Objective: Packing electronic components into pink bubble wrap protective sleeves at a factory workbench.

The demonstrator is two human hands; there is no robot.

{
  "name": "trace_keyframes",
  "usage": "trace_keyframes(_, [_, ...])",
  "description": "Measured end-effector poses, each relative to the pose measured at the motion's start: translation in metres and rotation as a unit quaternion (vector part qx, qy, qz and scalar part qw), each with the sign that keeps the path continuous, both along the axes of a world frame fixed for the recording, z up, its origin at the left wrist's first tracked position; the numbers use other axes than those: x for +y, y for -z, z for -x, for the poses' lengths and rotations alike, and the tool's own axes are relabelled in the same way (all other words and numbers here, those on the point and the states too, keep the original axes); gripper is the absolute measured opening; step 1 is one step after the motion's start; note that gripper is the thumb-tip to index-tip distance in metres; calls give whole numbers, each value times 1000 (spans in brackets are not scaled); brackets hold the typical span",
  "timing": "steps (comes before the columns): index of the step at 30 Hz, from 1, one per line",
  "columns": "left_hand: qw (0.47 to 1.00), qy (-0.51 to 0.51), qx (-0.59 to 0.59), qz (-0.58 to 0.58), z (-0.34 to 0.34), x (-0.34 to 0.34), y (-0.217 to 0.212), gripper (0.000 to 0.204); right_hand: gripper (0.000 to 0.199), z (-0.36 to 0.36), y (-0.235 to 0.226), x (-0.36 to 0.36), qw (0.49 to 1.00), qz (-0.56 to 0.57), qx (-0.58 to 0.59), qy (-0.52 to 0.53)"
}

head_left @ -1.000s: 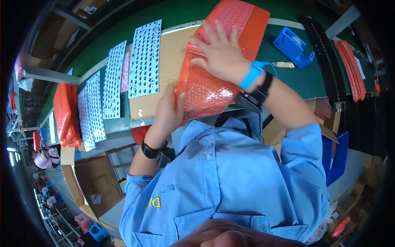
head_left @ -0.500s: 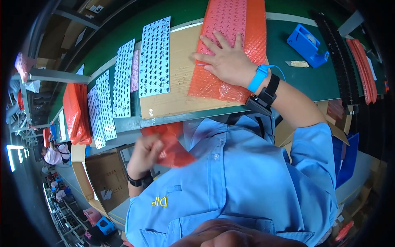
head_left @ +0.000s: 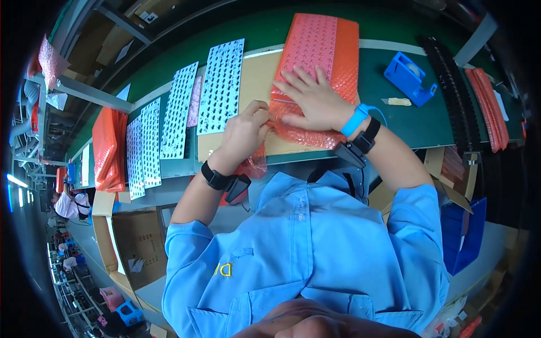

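A red bubble-wrap bag (head_left: 348, 62) lies on brown cardboard at the bench edge. A long circuit board (head_left: 309, 42) with rows of small marks shows pinkish through its film. My right hand (head_left: 321, 104) rests flat on the bag's near half, fingers spread, a blue strap around the wrist. Beside it, my left hand (head_left: 245, 134) is closed in a pinch on the near left edge of the bag's red film. Some of that film hangs below the left hand, over the bench edge. The left fingertips are partly hidden.
White circuit boards (head_left: 221, 84) with dark parts lean in a row at left, near stacked red bubble-wrap bags (head_left: 107, 149). A blue tape dispenser (head_left: 407, 79) and a cutter knife (head_left: 397, 102) lie at right, before a black strip (head_left: 451, 90). An open carton (head_left: 135, 248) stands lower left.
My left hand has risen from below the bench edge to the bag's near left edge, bringing the loose red film up. My right hand stays spread on the bag.
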State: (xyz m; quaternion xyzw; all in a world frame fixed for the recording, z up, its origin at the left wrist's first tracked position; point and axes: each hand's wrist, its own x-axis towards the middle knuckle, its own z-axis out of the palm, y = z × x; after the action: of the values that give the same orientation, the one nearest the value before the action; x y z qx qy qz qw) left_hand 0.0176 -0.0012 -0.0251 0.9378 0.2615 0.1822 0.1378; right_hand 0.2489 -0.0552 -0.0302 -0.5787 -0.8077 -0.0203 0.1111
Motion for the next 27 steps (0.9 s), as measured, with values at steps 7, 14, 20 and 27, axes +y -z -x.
trace_keyframes(7, [997,54,-58,0,11,-20,-9,10,54,20,-27,-97,997,-30,-36,67])
trace_keyframes(14, [984,-112,-119,76,14,-37,-17,9,22,-11,-14,-84,969,45,209,125])
trace_keyframes(20, [981,12,-180,-74,1,-51,-10,21,16,-17,-16,-73,960,66,210,172])
trace_keyframes(27, [999,-31,-29,29,-8,-64,-6,34,17,-109,-46,-87,911,-154,244,294])
